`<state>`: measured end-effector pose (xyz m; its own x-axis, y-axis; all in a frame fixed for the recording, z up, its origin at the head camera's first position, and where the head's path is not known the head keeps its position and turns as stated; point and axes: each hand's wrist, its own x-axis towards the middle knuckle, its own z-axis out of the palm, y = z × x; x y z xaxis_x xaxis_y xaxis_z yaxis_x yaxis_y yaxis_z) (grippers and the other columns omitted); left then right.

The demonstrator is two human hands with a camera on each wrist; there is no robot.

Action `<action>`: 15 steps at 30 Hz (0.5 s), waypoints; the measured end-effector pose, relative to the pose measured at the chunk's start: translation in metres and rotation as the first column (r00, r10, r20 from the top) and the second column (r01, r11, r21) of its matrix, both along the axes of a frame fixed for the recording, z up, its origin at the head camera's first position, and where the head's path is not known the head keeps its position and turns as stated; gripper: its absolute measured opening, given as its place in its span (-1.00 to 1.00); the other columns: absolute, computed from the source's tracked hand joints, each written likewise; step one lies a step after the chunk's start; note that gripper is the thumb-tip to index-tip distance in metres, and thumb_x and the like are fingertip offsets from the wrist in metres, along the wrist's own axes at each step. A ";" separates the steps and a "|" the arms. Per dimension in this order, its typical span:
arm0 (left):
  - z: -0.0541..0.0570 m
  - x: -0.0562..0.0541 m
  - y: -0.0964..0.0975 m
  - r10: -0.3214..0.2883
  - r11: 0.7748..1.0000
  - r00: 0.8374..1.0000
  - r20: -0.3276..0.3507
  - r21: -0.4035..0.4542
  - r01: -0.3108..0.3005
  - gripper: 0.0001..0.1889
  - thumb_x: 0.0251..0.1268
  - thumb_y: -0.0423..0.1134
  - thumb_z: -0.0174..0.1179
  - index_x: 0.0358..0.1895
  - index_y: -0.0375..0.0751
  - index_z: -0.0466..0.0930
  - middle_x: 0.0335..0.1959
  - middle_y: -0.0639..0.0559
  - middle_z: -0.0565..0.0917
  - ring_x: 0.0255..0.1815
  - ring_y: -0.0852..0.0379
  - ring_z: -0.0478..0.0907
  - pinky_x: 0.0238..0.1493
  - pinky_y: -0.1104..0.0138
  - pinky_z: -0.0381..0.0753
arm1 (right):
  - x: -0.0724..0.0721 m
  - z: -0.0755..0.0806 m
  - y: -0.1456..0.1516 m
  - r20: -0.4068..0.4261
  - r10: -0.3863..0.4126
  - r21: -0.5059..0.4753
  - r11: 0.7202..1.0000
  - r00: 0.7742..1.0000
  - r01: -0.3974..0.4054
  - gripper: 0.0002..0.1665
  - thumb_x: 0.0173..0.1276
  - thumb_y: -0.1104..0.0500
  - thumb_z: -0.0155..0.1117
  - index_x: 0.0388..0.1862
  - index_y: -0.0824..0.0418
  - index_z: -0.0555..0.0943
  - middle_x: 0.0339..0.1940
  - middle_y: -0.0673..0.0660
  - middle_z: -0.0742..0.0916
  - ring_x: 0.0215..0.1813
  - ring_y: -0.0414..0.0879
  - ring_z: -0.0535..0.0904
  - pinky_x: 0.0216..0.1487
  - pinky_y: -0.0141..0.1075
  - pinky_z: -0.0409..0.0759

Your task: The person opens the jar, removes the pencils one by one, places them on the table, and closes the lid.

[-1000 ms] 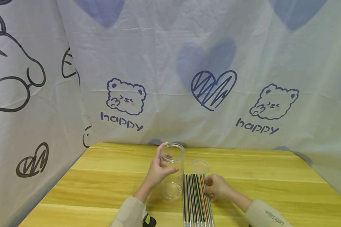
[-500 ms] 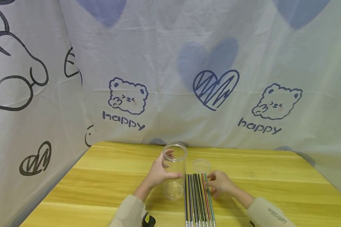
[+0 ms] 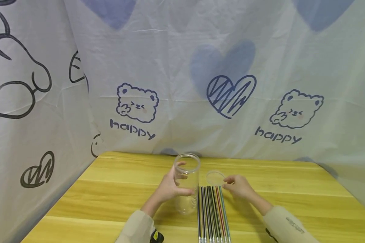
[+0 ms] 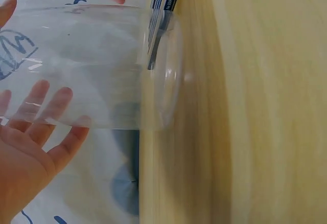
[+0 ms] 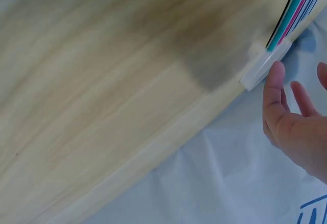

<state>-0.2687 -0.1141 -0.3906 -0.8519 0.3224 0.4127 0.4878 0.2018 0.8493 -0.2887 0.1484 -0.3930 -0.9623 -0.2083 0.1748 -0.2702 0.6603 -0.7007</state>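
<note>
A tall clear plastic jar [image 3: 188, 177] stands without a lid on the wooden table. My left hand [image 3: 167, 189] grips it, thumb in front and fingers round the far side; in the left wrist view they span the clear wall [image 4: 102, 65]. Right of the jar lies a row of several pencils [image 3: 211, 212], mostly dark, with red and teal ones at the right end. Behind their far ends rests a round clear lid [image 3: 214, 179]. My right hand [image 3: 238, 187], fingers loosely bent and holding nothing, is beside the lid and the teal pencil's far end.
The yellow wood-grain table [image 3: 292, 189] meets a white printed cloth [image 3: 176, 118] at its back edge. Another cloth side stands along the left. A black and yellow object [image 3: 156, 237] shows at the left sleeve.
My right hand has moved away from the pencils' side, up towards the lid. My left hand has closed round the jar, its thumb now against the front. The pencils stay in their row.
</note>
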 end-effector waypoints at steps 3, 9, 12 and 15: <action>-0.001 0.000 0.001 0.007 1.000 1.000 -0.030 -0.028 -0.008 -0.13 -0.31 -0.15 0.46 0.19 -0.17 0.17 0.02 -0.16 0.46 -0.03 -0.10 0.43 -0.09 -0.07 0.38 | -0.007 0.000 0.004 -0.048 0.017 0.037 0.999 0.999 -0.016 -0.68 0.16 0.29 0.22 -0.16 0.50 0.55 -0.26 0.28 0.62 -0.27 0.05 0.52 -0.40 -0.25 0.53; 0.002 -0.001 0.007 0.058 0.995 0.998 -0.037 -0.079 -0.061 -0.15 -0.31 -0.16 0.46 0.15 -0.23 0.20 -0.06 -0.14 0.51 -0.10 -0.08 0.46 -0.18 0.12 0.45 | -0.020 -0.001 0.005 -0.046 0.004 0.058 0.998 0.999 -0.002 -0.67 0.17 0.27 0.21 -0.12 0.48 0.54 -0.15 0.35 0.60 -0.19 0.11 0.52 -0.27 -0.18 0.53; 0.005 -0.001 0.010 0.073 0.993 0.997 -0.020 -0.087 -0.074 -0.15 -0.33 -0.18 0.47 0.16 -0.24 0.21 -0.11 -0.11 0.52 -0.11 -0.06 0.46 -0.21 0.20 0.45 | -0.025 0.000 0.004 -0.047 0.017 0.075 0.997 0.999 -0.013 -0.65 0.17 0.27 0.21 -0.11 0.49 0.53 -0.12 0.38 0.59 -0.15 0.16 0.50 -0.21 -0.11 0.52; 0.007 -0.002 0.011 0.083 0.993 0.996 -0.020 -0.085 -0.084 -0.14 -0.37 -0.21 0.49 0.16 -0.22 0.24 -0.14 -0.09 0.53 -0.12 -0.04 0.47 -0.23 0.21 0.46 | -0.028 0.000 0.005 -0.045 0.033 0.077 0.997 0.998 -0.030 -0.66 0.16 0.29 0.22 -0.12 0.50 0.54 -0.11 0.39 0.59 -0.13 0.21 0.49 -0.17 -0.06 0.50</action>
